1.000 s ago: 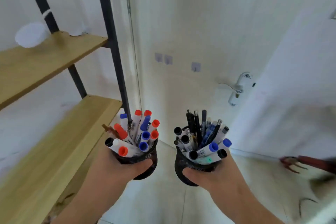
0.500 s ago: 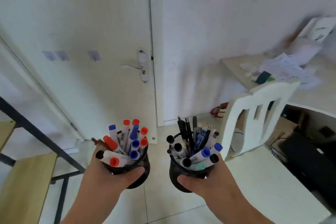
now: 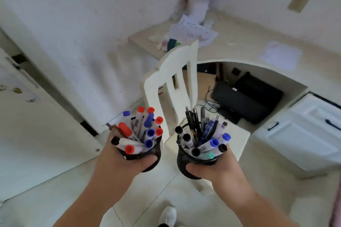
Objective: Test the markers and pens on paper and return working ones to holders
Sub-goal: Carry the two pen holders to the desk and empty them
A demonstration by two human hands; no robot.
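Observation:
I carry two black mesh holders in front of me. My left hand (image 3: 118, 160) grips the left holder (image 3: 153, 160), which is packed with several markers (image 3: 142, 131) with red and blue caps. My right hand (image 3: 217, 169) grips the right holder (image 3: 184, 164), filled with several dark pens (image 3: 197, 127) and markers with black and blue caps. Both holders are upright and side by side, a little apart. A sheet of paper (image 3: 280, 55) lies on the desk ahead to the right.
A white chair (image 3: 171, 79) stands directly ahead, pushed toward a cream curved desk (image 3: 239, 42) with scattered papers (image 3: 191, 31). Black equipment and cables (image 3: 247, 97) sit under the desk. White drawers (image 3: 304, 131) are at right, a door (image 3: 36, 116) at left.
The view has swung right, from the wooden shelves past the door to the chair and desk. Both hands hold their holders as before.

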